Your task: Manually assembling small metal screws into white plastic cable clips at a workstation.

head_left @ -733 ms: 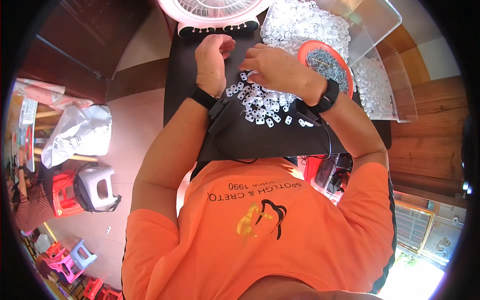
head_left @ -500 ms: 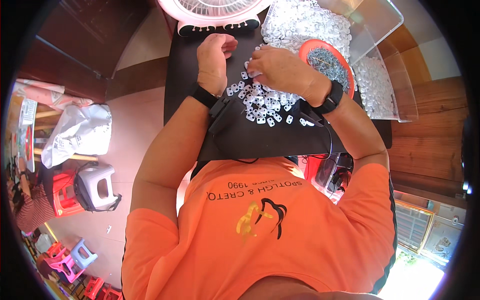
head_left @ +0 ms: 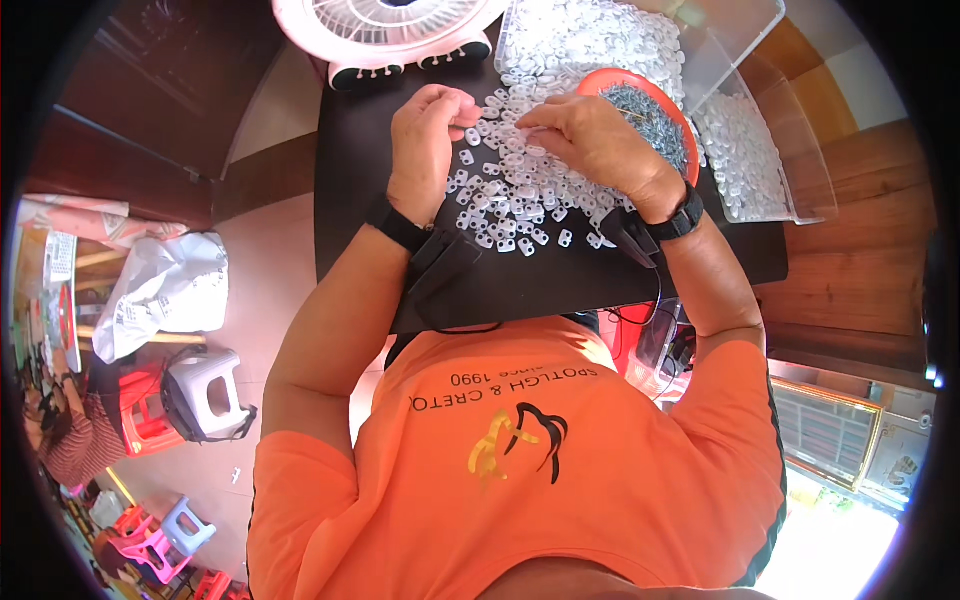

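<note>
The person's orange shirt (head_left: 610, 450) filled the near part of the view, its hem below the edge of a black table (head_left: 470, 305). Each wrist wore a black strap, one on the left (head_left: 397, 229) and one on the right (head_left: 684, 215). Between the forearms, small white plastic pieces (head_left: 510, 205), each with two holes, lay scattered on the tabletop and thickened into a pile farther back. The left hand (head_left: 425, 135) stood at the pile's left side, its fingers curled and close together; whether they pinched a piece could not be told. The right hand (head_left: 595, 143) hung over the pile, index finger reaching left and thumb below it, a small gap showing between them; whether its fingertips touched a piece was unclear. Just beside it sat a red bowl (head_left: 691, 150) of thin grey metal bits (head_left: 650, 120). To the right, a clear plastic box (head_left: 808, 185) held more white pieces. Farthest back on the table, left of another dense white heap (head_left: 590, 45), stood a pink fan (head_left: 310, 38).
</note>
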Demonstrator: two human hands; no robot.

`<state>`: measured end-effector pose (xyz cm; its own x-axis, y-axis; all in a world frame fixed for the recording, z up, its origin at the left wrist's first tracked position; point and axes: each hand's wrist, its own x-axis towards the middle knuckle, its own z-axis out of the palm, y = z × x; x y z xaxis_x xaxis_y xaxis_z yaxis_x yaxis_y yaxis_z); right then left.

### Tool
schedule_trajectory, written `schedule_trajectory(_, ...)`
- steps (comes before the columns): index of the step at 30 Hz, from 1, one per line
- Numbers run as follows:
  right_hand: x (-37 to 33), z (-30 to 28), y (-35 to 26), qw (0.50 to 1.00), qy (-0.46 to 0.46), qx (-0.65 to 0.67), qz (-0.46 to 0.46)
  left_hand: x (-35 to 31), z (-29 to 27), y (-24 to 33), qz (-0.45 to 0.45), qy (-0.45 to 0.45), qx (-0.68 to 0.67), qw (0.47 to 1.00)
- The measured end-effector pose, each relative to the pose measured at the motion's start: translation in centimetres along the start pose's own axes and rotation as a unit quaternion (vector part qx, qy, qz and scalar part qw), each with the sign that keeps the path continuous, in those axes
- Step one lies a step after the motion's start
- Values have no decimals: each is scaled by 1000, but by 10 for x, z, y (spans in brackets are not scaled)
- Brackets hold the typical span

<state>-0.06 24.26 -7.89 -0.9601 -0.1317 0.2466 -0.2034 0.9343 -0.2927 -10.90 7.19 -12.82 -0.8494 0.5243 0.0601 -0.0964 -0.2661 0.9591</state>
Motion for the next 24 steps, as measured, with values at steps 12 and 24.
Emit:
schedule_trajectory(12,-11,-12,8,949,8,281,142,-21,11,5,32,-145,85,985)
schedule_trajectory(24,-18,5,0,798,41,585,136,-33,24,13,7,-168,119,979)
